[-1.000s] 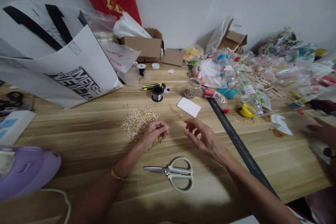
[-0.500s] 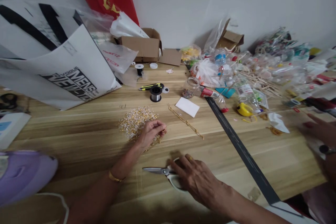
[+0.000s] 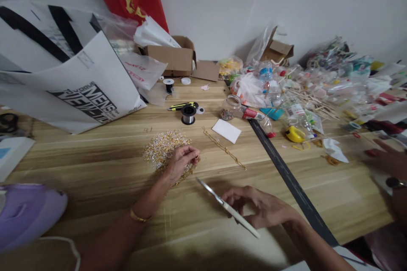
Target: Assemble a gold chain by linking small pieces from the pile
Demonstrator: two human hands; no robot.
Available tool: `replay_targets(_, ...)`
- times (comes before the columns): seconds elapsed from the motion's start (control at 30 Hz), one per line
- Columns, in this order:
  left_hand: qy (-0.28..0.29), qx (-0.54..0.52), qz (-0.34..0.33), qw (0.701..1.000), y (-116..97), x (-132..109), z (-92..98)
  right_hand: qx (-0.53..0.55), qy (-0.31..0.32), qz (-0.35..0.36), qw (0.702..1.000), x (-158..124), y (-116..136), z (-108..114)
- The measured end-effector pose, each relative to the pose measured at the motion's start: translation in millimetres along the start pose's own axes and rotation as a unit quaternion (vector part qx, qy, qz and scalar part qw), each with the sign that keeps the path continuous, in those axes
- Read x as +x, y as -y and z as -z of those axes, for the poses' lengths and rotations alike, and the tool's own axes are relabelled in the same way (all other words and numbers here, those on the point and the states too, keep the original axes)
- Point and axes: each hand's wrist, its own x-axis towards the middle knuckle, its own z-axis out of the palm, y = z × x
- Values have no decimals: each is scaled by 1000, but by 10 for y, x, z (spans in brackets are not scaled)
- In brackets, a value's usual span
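My left hand [image 3: 182,161] is pinched on a gold chain [image 3: 185,174] whose lower part trails on the wood beneath the fingers. Beside it, on the left, lies a heap of gold and silver links [image 3: 163,147]. My right hand [image 3: 254,205] has its fingers around the handles of the scissors [image 3: 235,214]. They are tilted edge-on, with their blades pointing up and left toward the left hand. A second gold chain [image 3: 225,149] lies stretched out right of the left hand, below a white card [image 3: 226,131].
A wire spool [image 3: 188,115] and a yellow-black cutter [image 3: 181,106] lie behind the heap. A bead jar [image 3: 229,108], dark strip [image 3: 292,178] and plastic clutter [image 3: 305,93] are rightward. Another person's hand [image 3: 388,154] is far right. A purple appliance [image 3: 30,214] stands left.
My right hand has lifted the scissors off the table and turned them from flat to edge-on, with the blades now angled up-left. My left hand has barely moved.
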Motion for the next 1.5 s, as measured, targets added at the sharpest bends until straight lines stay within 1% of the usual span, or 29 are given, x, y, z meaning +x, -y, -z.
replay_targets(0.07,-6,-5,-3,1000,12,6,8,142,8,8,990,31,-89,17)
replay_targets(0.1,-9,-10,-3,1000,20,9,12,198,0,20,980,53,-133,12)
replay_targets(0.13,-12,-15,-2,1000,28,12,16,230,-16,30,973,80,-170,2)
replay_targets(0.23,-19,-28,-3,999,50,19,22,233,-70,34,969,164,-224,-36)
replay_targets(0.37,-25,-29,-10,999,45,14,9,221,-125,36,966,252,-173,-72)
replay_targets(0.43,-33,-25,-9,999,32,7,0,212,-133,33,968,276,-133,-82)
replay_targets(0.5,-36,-22,-10,999,21,2,-5,202,-127,30,971,287,-104,-83)
replay_targets(0.63,-30,-14,-25,999,24,4,-4,173,-92,44,980,278,-89,-65)
replay_targets(0.7,-29,-14,-29,999,33,6,-3,157,-85,49,983,269,-88,-57)
replay_targets(0.77,-35,-14,-26,999,38,6,-5,140,-99,41,984,268,-85,-56)
replay_targets(0.83,-45,-12,-21,999,37,3,-11,110,-125,25,986,282,-80,-62)
replay_targets(0.97,-43,-12,-18,999,33,-1,-17,10,-188,10,982,356,-61,-84)
replay_targets(1.03,-37,-16,-20,999,34,0,-16,-40,-208,9,977,401,-42,-96)
replay_targets(1.17,-29,-41,-14,999,28,-1,-23,-123,-219,8,968,481,2,-119)
replay_targets(1.27,-19,-57,-11,998,16,-3,-34,-176,-229,26,957,527,15,-132)
replay_targets(1.37,-17,-80,-3,997,22,5,-35,-216,-230,41,948,561,4,-131)
replay_targets(1.5,-12,-94,-1,995,50,21,-26,-253,-228,38,940,588,-29,-105)
